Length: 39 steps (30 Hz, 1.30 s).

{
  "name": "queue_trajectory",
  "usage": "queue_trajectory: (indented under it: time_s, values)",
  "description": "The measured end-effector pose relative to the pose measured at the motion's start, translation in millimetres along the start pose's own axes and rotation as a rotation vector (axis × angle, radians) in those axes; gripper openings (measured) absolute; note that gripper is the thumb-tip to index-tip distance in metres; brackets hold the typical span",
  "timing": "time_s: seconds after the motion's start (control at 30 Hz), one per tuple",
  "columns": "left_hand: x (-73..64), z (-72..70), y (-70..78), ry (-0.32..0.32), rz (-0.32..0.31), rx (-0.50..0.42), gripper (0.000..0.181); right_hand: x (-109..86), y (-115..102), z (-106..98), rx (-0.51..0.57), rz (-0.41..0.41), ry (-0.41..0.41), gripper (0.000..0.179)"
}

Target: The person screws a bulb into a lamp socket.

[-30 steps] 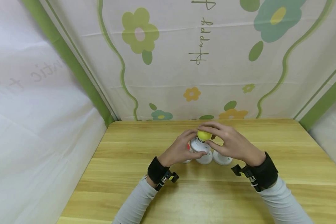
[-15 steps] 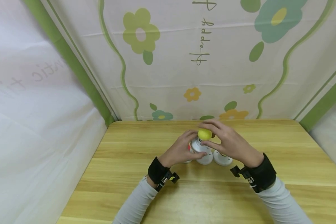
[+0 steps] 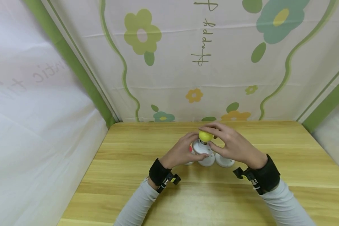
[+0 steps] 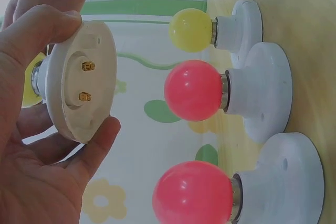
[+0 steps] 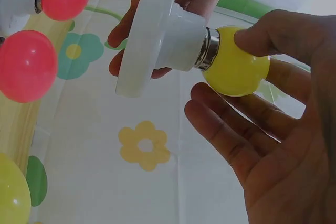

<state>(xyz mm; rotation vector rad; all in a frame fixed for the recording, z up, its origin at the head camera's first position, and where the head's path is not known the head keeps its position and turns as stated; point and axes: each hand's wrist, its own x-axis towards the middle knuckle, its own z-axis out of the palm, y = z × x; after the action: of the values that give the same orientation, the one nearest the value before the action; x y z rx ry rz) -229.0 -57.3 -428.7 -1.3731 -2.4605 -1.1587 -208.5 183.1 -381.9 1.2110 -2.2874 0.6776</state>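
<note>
Above the table, my left hand (image 3: pixel 180 152) holds a white round lamp holder (image 5: pixel 144 45) by its base rim, thumb on one side and fingers on the other. A yellow light bulb (image 5: pixel 239 66) sits at its socket, with part of the metal screw cap showing. My right hand (image 3: pixel 234 142) pinches the bulb's globe between thumb and fingers. Seen in the left wrist view, the underside of the lamp holder (image 4: pixel 97 80) faces the camera, with two brass terminals (image 4: pixel 86 96) in its recess.
Below the hands, a row of white lamp holders (image 3: pixel 224 161) stands on the wooden table (image 3: pixel 147 138). In the left wrist view they carry a yellow bulb (image 4: pixel 191 30), a red bulb (image 4: pixel 192 90) and another red bulb (image 4: pixel 191 192). A flowered fabric wall (image 3: pixel 164 72) rises behind the table.
My right thumb shifted left across the bulb, then back right, while the bulb moved slightly up and down again. The left hand and the lamp holder stay nearly in place.
</note>
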Motion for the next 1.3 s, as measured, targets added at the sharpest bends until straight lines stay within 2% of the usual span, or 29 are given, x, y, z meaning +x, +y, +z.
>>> queue_trajectory:
  time_s: [0.33, 0.53, 0.67, 1.07, 1.3]
  values:
    - [-0.4, 1.1, 2.7, 0.001, 0.004, -0.022, 0.067, 1.4, -1.3, 4.3, -0.059, 0.032, 0.055, 0.051]
    - [-0.2, 0.5, 3.1, 0.005, 0.028, -0.015, 0.068, 1.6, 0.2, 4.5, -0.008, -0.008, 0.041, 0.059]
    - [0.3, -1.9, 4.8, 0.007, 0.034, -0.006, 0.07, 0.6, -0.4, 2.3, 0.015, -0.045, 0.019, 0.054]
    - [0.6, -3.0, 5.0, 0.004, 0.006, -0.004, 0.071, -0.3, 0.1, -2.3, 0.019, -0.069, 0.03, 0.056]
    - [0.3, -2.6, 5.0, 0.005, 0.007, 0.0, 0.07, -0.9, 1.2, -3.6, -0.02, -0.04, 0.041, 0.053]
